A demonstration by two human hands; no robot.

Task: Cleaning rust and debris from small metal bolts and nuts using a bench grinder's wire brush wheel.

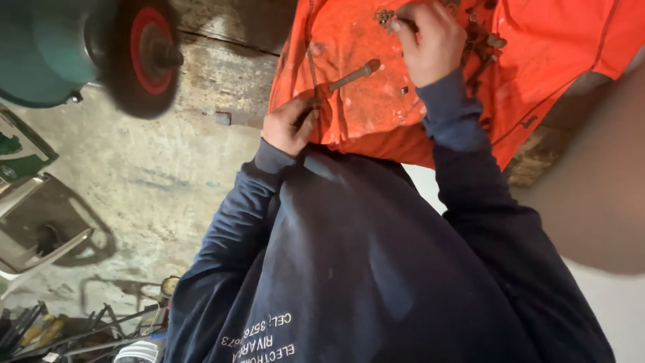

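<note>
My left hand (289, 124) grips one end of a long rusty bolt (353, 74), which points up and to the right over an orange cloth (557, 47). My right hand (430, 40) is higher up on the same cloth, and its fingertips pinch a small rusty metal piece (385, 17). Several more rusty bolts and small parts (480, 44) lie in a heap on the cloth just right of that hand. Both arms wear dark blue sleeves, and my dark blue sweatshirt (363, 269) fills the lower middle of the view.
A bench grinder with a dark wire wheel and red hub (142, 57) stands at the upper left. Below it is a stained concrete surface (148, 175) and a grey metal box (37, 228). Metal rods and tools (74, 333) lie at the bottom left. A wooden edge (537, 161) shows under the cloth.
</note>
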